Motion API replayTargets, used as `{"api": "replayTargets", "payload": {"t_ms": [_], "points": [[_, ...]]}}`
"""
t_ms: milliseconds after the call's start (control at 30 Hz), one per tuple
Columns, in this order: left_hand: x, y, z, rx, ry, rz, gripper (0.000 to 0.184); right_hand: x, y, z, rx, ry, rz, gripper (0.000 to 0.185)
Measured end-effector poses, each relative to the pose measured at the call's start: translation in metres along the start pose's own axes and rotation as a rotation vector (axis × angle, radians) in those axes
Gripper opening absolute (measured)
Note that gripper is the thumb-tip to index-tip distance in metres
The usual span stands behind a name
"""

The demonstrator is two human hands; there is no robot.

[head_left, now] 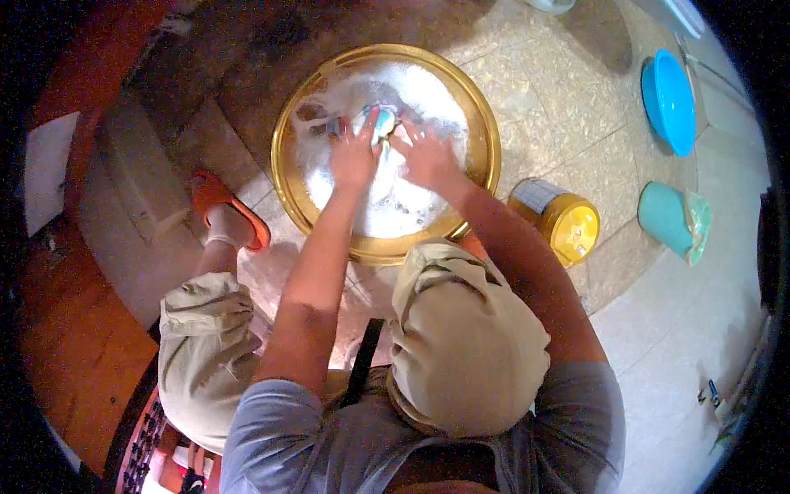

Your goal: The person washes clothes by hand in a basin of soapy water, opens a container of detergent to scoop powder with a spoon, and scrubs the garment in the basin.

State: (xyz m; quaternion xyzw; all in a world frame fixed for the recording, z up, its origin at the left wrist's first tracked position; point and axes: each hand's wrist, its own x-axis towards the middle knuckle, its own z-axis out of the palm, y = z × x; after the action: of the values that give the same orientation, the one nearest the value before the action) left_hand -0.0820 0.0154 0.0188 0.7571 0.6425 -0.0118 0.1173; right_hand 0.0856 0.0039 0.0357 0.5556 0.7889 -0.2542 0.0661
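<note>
A round golden basin (494, 156) full of white suds stands on the tiled floor in front of my knees. Both my hands are in it, near the middle. My left hand (355, 156) touches a wet cloth (383, 123) with white and blue-green parts, its fingers spread over the left side. My right hand (428, 156) lies at the right of the cloth, its fingers bent toward it and partly covered by foam. Much of the cloth is hidden under suds, so its full shape cannot be made out.
Right of the basin lies a yellow container (573, 230) with a label. Farther right are a blue bowl (671, 103) and a turquoise bucket (665, 217) with something hanging over its rim. An orange slipper (212, 193) is on my left foot.
</note>
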Motion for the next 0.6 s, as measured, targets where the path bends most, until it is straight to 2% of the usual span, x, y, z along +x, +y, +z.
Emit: {"api": "replayTargets", "payload": {"t_ms": [33, 67, 100, 133, 233, 267, 333, 367, 467, 533, 567, 600], "points": [[0.009, -0.005, 0.001, -0.146, -0.21, -0.144, 0.065, 0.007, 0.002, 0.003, 0.065, -0.095, 0.018, 0.067], [0.021, -0.01, -0.003, -0.291, -0.415, -0.285, 0.064, 0.006, -0.012, -0.036, -0.019, -0.227, 0.124, 0.06], [0.033, -0.017, -0.004, -0.435, -0.618, -0.423, 0.063, 0.018, 0.002, -0.011, 0.085, -0.141, 0.135, 0.055], [0.025, -0.04, 0.053, -0.584, -0.28, -0.492, 0.055, 0.039, 0.026, 0.032, 0.19, -0.052, 0.147, 0.05], [0.047, -0.031, 0.034, -2.168, -0.27, -0.743, 0.05, 0.02, -0.008, 0.003, 0.649, 0.444, -0.13, 0.024], [0.04, -0.02, 0.009, -2.308, -0.212, -0.708, 0.044, -0.003, -0.029, -0.03, 0.689, 0.543, -0.394, 0.023], [0.027, -0.007, 0.001, -2.577, -0.261, -0.518, 0.038, -0.037, -0.071, -0.053, 0.418, 0.414, -0.423, 0.023], [0.021, 0.0, -0.003, -2.709, -0.284, -0.41, 0.035, -0.047, -0.081, -0.054, 0.411, 0.446, -0.493, 0.025], [-0.011, 0.022, -0.026, -2.456, 0.007, -0.752, 0.028, -0.049, -0.094, -0.07, 0.316, 0.348, -0.507, 0.028], [-0.023, 0.024, -0.025, -2.324, 0.102, -0.813, 0.019, -0.026, -0.081, -0.068, 0.21, 0.279, -0.457, 0.029], [-0.025, 0.024, -0.029, -2.261, 0.133, -0.81, 0.016, -0.005, -0.049, -0.026, 0.393, 0.335, -0.452, 0.043], [-0.029, 0.026, -0.04, -2.186, 0.155, -0.799, 0.014, 0.007, -0.03, -0.014, 0.347, 0.399, -0.297, 0.041]]}}
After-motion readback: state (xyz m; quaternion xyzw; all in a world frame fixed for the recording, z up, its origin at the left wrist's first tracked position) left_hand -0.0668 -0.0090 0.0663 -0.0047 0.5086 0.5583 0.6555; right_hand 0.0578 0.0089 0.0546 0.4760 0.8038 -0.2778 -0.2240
